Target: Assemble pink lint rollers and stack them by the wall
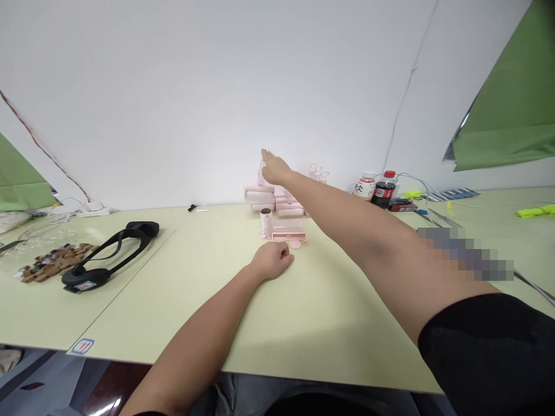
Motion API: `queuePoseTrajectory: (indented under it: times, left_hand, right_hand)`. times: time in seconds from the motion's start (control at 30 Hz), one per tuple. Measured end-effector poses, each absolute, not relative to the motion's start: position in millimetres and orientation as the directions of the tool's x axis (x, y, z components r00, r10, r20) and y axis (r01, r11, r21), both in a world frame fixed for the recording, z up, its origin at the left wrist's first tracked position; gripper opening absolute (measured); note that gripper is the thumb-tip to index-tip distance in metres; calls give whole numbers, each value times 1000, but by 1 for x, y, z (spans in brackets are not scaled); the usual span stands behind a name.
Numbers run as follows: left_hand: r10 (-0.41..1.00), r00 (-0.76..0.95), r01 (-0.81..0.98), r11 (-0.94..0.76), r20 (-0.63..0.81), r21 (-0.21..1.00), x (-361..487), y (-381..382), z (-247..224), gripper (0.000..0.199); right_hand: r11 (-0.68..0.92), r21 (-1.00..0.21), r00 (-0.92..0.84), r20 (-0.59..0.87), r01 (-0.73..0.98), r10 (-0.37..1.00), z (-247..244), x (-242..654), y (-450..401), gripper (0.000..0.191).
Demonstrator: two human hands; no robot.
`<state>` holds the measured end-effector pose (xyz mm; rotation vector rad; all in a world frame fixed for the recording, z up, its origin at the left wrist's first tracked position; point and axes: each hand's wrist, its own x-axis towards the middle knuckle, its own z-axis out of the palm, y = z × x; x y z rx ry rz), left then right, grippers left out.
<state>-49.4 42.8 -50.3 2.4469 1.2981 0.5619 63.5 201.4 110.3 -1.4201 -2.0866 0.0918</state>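
Note:
My left hand (272,260) rests on the table in a loose fist, with nothing showing in it. Just beyond it lie an open pink tray-like case (289,237) and a small pink oval piece (295,245). A white tube with a brown rim (266,215) stands upright beside the case, next to a slim pink part. Reaching across to the wall side, my right hand (276,169) has its fingers closed around a pale pink plastic piece (261,174), partly hidden by the hand. Below that hand are stacked pink rounded cases (259,193).
Several pink handle-like parts (318,172) stand behind my right forearm. To the right are a white bottle (365,186), a cola bottle (384,190) and cables. A black headset (113,254) and brown pieces (56,263) lie left. The wall rises behind the table (199,254).

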Motion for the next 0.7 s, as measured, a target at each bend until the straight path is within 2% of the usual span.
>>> queuePoseTrajectory:
  times: [0.1,0.2,0.27,0.33,0.4,0.47,0.57,0.7]
  left_hand:
    - [853,424,623,-519,305,585,-52,43,-46,25]
    - [873,250,424,-487,418,764,-53,45,-40,29]
    - [892,163,292,-451,421,843,-51,46,-36,29]
    - [911,128,167,-410,392,897,-45,44,-33,45]
    - [914,154,84,-390,374,917,-36,37,-31,71]
    - [897,227,97,-409,380,907,-26,26,-30,79]
    - [857,345,208,-467,382,860,-15,9,-30,65]
    - [793,493,241,-519,357,820,-15,-1,-31,55]
  right_hand:
    - [464,-387,-143,626,797,767,128,80,193,72]
    - [507,-302,-117,760,807,639,137,103,166,68]
    - [509,-224,-148,794,831,590,136,118,136,64]
    - [503,-149,-190,807,851,560,129,127,100,60]
    - [488,-89,-229,801,868,553,116,132,65,57]
    - [467,-57,-248,786,883,566,100,134,35,54]
    - [473,-90,-225,792,877,567,77,139,4,48]
    - [476,-307,-57,792,824,608,62,159,-16,33]
